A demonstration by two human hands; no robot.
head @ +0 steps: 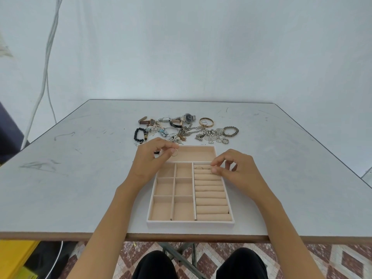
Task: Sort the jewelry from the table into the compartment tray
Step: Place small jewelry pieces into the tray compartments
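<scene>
A beige compartment tray point(191, 223) lies on the table in front of me, with square cells on the left, ring rolls on the right and a long cell at the back. My left hand point(153, 158) pinches a thin gold ring point(175, 153) above the tray's back left corner. My right hand point(231, 168) pinches a small ring point(212, 171) at the upper ring rolls. Another ring point(199, 168) sits in the top roll slot. A jewelry pile point(187, 129) of watches, bracelets and chains lies behind the tray.
A black bead bracelet point(138, 135) marks the pile's left end and a gold bangle point(206, 122) lies at its back right. The grey table point(80, 178) ends at a brown front edge. Cables hang at the left wall. A yellow object lies on the floor, lower left.
</scene>
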